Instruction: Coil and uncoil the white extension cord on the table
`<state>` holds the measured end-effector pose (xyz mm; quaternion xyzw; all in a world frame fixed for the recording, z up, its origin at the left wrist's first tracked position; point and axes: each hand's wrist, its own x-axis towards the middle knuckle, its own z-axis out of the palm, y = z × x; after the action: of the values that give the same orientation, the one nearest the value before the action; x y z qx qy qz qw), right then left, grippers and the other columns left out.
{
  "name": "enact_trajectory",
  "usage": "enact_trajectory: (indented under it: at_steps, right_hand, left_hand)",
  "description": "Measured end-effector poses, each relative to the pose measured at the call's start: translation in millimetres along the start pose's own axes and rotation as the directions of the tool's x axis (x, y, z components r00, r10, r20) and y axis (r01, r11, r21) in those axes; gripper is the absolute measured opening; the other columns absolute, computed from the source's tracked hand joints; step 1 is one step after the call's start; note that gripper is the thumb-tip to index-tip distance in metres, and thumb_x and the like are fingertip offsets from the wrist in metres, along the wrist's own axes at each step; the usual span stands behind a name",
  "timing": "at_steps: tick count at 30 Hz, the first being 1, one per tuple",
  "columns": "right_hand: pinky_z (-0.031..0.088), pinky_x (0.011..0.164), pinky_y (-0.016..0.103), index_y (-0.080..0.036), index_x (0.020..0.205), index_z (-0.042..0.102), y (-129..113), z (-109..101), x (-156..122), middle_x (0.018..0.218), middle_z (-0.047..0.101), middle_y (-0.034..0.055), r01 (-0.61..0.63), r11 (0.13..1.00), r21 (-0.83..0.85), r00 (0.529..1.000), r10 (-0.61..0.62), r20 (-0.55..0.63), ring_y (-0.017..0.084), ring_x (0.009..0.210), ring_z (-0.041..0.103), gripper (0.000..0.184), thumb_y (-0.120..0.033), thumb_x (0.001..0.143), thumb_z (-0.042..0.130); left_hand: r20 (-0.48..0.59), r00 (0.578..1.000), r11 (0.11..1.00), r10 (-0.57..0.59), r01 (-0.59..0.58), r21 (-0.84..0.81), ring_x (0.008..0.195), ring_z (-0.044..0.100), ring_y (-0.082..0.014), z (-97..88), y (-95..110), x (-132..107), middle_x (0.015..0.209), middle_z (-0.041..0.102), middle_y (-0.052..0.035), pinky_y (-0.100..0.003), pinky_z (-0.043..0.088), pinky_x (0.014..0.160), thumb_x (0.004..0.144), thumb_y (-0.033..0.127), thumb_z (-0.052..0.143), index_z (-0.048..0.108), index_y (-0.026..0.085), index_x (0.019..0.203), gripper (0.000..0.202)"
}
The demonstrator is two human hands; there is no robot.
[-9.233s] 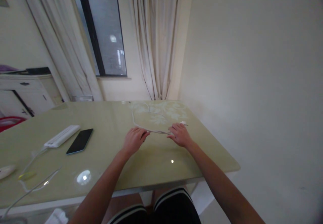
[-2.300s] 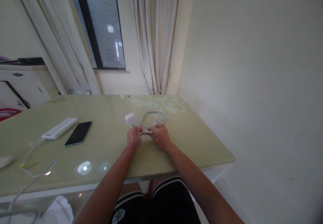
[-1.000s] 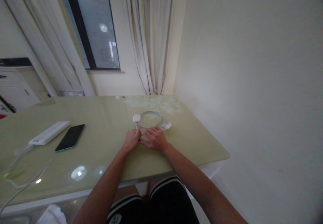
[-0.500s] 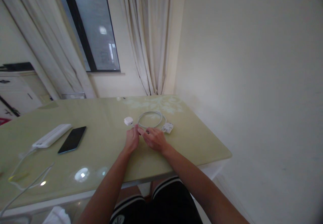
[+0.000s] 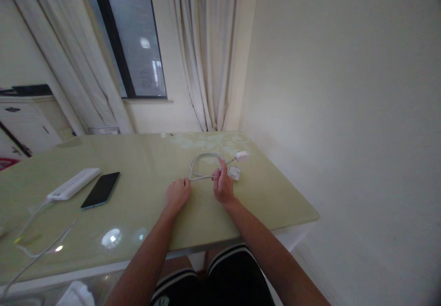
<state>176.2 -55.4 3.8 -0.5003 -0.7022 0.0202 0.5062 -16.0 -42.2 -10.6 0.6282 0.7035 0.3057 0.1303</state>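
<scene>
A white cable (image 5: pixel 203 158) lies coiled in a loop on the pale green glass table (image 5: pixel 148 205). My left hand (image 5: pixel 177 192) pinches the near left side of the loop against the table. My right hand (image 5: pixel 223 186) is closed on the cable's right side, its free end lifted so that a small white plug (image 5: pixel 241 156) sticks up to the right. A white charger block (image 5: pixel 234 173) lies just beside my right hand.
A black phone (image 5: pixel 100 189) and a white power strip (image 5: pixel 73 184) with its cord lie on the table's left. Another white cord (image 5: pixel 37 255) runs along the near left edge. Curtains, a window and a white cabinet (image 5: pixel 24 127) stand behind; a wall is close on the right.
The spread-out cable has been gathered into a loop. In the last second the small white plug went from the loop's left side to its right, lifted by my right hand.
</scene>
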Motion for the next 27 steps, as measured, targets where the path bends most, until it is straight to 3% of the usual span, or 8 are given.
enact_trajectory:
  at_steps: [4, 6, 9, 11, 16, 19, 23, 27]
  right_hand:
    - [0.046, 0.064, 0.027, -0.008, 0.160, 0.021, 1.2, -1.4, 2.0, 0.076, 0.067, 0.0066, -0.064, 0.997, -0.042, 0.997, 0.066, 0.031, 0.019, 0.065, 0.062, 0.059, -0.035, 0.108, 0.022]
    - [0.044, 0.061, 0.027, -0.009, 0.161, 0.021, 2.5, -0.1, 2.5, 0.073, 0.066, 0.0054, -0.093, 0.995, -0.046, 0.994, 0.095, 0.051, 0.018, 0.060, 0.060, 0.060, -0.037, 0.108, 0.023]
    - [0.042, 0.059, 0.025, -0.016, 0.157, 0.037, 5.4, 2.7, 2.6, 0.068, 0.064, 0.0031, -0.077, 0.996, -0.051, 0.988, 0.083, 0.129, 0.017, 0.055, 0.057, 0.055, -0.038, 0.108, 0.024]
    - [0.042, 0.060, 0.024, -0.020, 0.153, 0.044, 7.6, 3.8, 2.2, 0.069, 0.065, 0.0028, -0.053, 0.998, -0.031, 0.982, 0.058, 0.182, 0.015, 0.054, 0.056, 0.052, -0.037, 0.108, 0.025]
    - [0.044, 0.064, 0.024, -0.015, 0.160, 0.031, 9.9, 3.5, 2.4, 0.075, 0.068, 0.0038, -0.028, 1.000, 0.009, 0.964, 0.024, 0.264, 0.015, 0.058, 0.058, 0.057, -0.036, 0.108, 0.030]
    - [0.043, 0.064, 0.024, -0.017, 0.155, 0.043, 8.5, 2.5, 3.5, 0.072, 0.066, 0.0029, -0.045, 0.998, 0.048, 0.949, 0.028, 0.313, 0.015, 0.060, 0.058, 0.053, -0.037, 0.107, 0.031]
    - [0.039, 0.061, 0.022, -0.018, 0.140, 0.063, 6.3, -0.1, 5.2, 0.066, 0.062, 0.0008, -0.097, 0.976, 0.196, 0.934, 0.021, 0.358, 0.013, 0.057, 0.054, 0.051, -0.044, 0.106, 0.035]
    - [0.038, 0.062, 0.021, -0.015, 0.120, 0.073, 6.7, -2.5, 6.4, 0.068, 0.062, 0.0003, -0.096, 0.945, 0.313, 0.913, -0.042, 0.406, 0.012, 0.062, 0.054, 0.052, -0.049, 0.105, 0.037]
  left_hand:
    - [0.102, 0.991, 0.907, 0.081, -0.031, -0.420, 0.078, 0.068, -0.0236, -0.5, 1.0, 5.0, 0.090, 0.077, -0.0140, -0.034, 0.051, 0.073, 0.089, 0.036, 0.039, 0.077, 0.016, 0.080, 0.044]
    - [0.061, 0.990, 0.803, 0.130, -0.069, -0.592, 0.085, 0.068, -0.0218, 0.3, 2.8, 7.2, 0.113, 0.075, -0.0142, -0.033, 0.053, 0.072, 0.089, 0.040, 0.042, 0.076, 0.015, 0.106, 0.046]
    - [-0.011, 0.974, 0.710, 0.227, -0.173, -0.682, 0.102, 0.068, -0.0224, 3.9, 6.0, 6.7, 0.141, 0.062, -0.0143, -0.034, 0.056, 0.078, 0.088, 0.044, 0.053, 0.062, 0.020, 0.136, 0.054]
    - [-0.068, 0.957, 0.696, 0.281, -0.252, -0.672, 0.114, 0.065, -0.0243, 6.7, 7.9, 4.1, 0.149, 0.055, -0.0143, -0.037, 0.057, 0.085, 0.090, 0.044, 0.056, 0.054, 0.023, 0.145, 0.058]
    - [-0.229, 0.905, 0.750, 0.359, -0.426, -0.506, 0.136, 0.053, -0.0270, 7.6, 8.8, -1.1, 0.154, 0.050, -0.0135, -0.041, 0.056, 0.096, 0.096, 0.038, 0.052, 0.053, 0.024, 0.147, 0.053]
    - [-0.279, 0.866, 0.767, 0.414, -0.497, -0.405, 0.140, 0.050, -0.0272, 5.0, 6.5, -0.7, 0.152, 0.052, -0.0133, -0.044, 0.053, 0.104, 0.098, 0.038, 0.050, 0.054, 0.024, 0.147, 0.050]
    - [-0.264, 0.816, 0.770, 0.514, -0.575, -0.277, 0.143, 0.046, -0.0261, 3.8, 2.4, 0.4, 0.151, 0.053, -0.0124, -0.048, 0.038, 0.118, 0.099, 0.039, 0.052, 0.051, 0.023, 0.149, 0.052]
    - [-0.157, 0.768, 0.752, 0.621, -0.640, -0.156, 0.139, 0.050, -0.0274, 4.8, 0.2, -1.7, 0.145, 0.059, -0.0129, -0.049, 0.036, 0.118, 0.098, 0.044, 0.055, 0.053, 0.024, 0.147, 0.054]
